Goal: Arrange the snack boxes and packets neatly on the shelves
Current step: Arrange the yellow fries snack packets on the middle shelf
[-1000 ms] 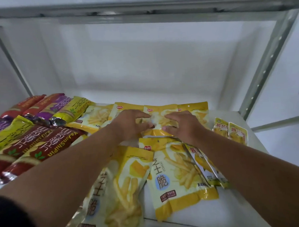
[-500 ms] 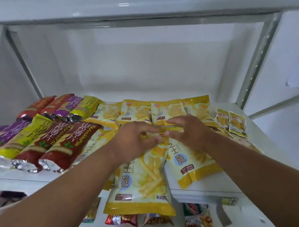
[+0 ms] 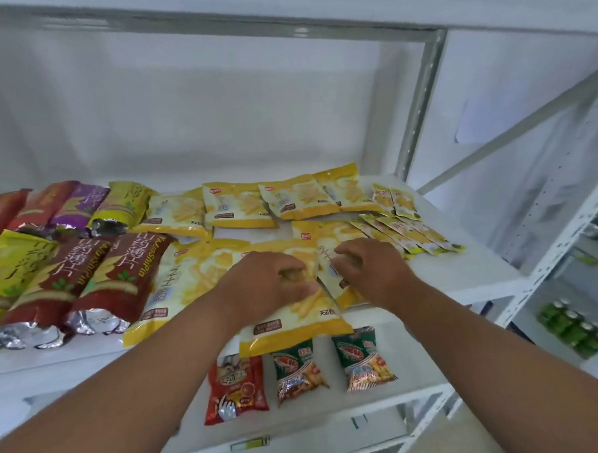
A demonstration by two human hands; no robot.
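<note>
White metal, the shelf carries nearly everything here, and against half a second ago the view has dropped back from it, so the lower shelf with its red packet and two green packets now shows below the front edge; on the shelf itself the back row of yellow packets lies flat and even along the rear, much as it did, and the red and green tubes fill the shelf's left end; the real change is at the front middle, where the front yellow packet has slid toward the person and now hangs over the shelf's front edge, with a second yellow packet partly under the hands beside it; the left hand has its grip curled down onto the front packet's upper half, fingers bent and pinching the film, while the right hand has its fingers hooked on the second packet just to the right; small sachets fan out near the shelf's right end; in my judgement the front row is being drawn into line, and the overhanging packet needs pushing back onto the shelf before this row counts as neat.
</note>
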